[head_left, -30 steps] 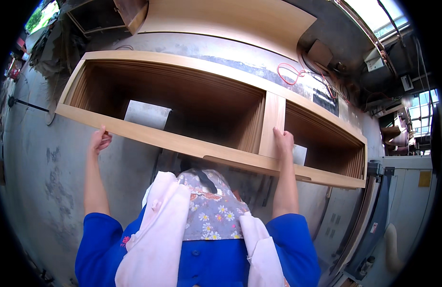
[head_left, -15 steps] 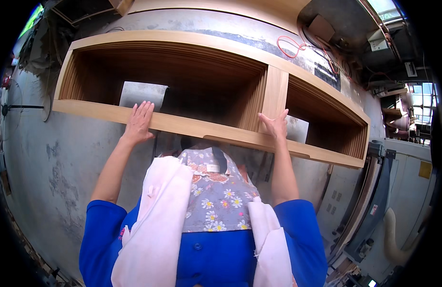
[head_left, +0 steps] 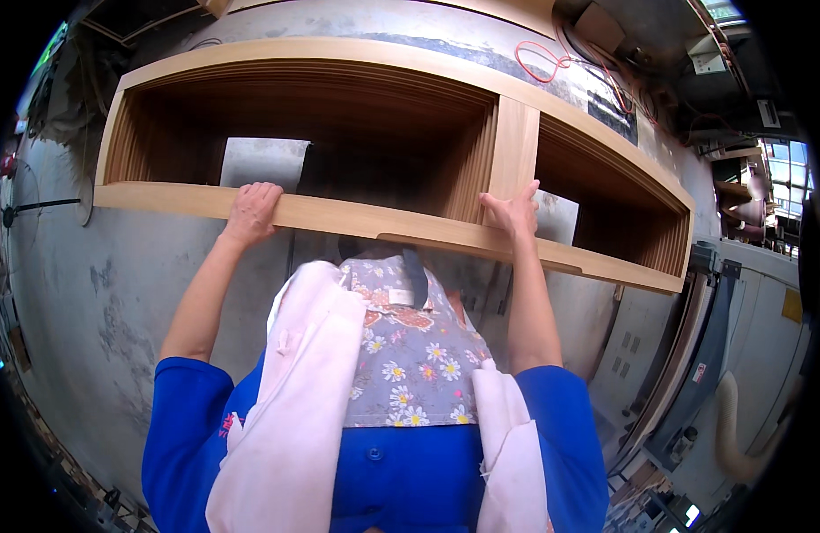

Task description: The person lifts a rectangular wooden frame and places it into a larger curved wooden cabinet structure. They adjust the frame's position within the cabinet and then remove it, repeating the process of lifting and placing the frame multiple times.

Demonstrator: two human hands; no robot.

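Observation:
A long wooden cabinet frame (head_left: 383, 219) lies across in front of me, its two compartments facing up and parted by a wide divider (head_left: 516, 147). Ribbed strips line the inner walls, and a rectangular opening in each compartment shows pale grey beyond. My left hand (head_left: 253, 211) is closed over the near rail below the larger, left compartment, fingers curled over its inner edge. At the foot of the divider, my right hand (head_left: 514, 213) grips the same rail, thumb against the divider and fingers bent toward the right compartment. Its fingertips are partly hidden.
Beyond the cabinet, a pale wooden panel (head_left: 507, 12) lies at the top, with a red hose (head_left: 543, 60) looped on the floor. A grey machine (head_left: 747, 329) with a thick pale hose (head_left: 734, 435) stands on the right. A thin black bar (head_left: 46, 205) juts in at left.
My left fingers, stretched flat over the rail before, are now curled round it. My right fingers have bent in too. The cabinet sits slightly higher in the view.

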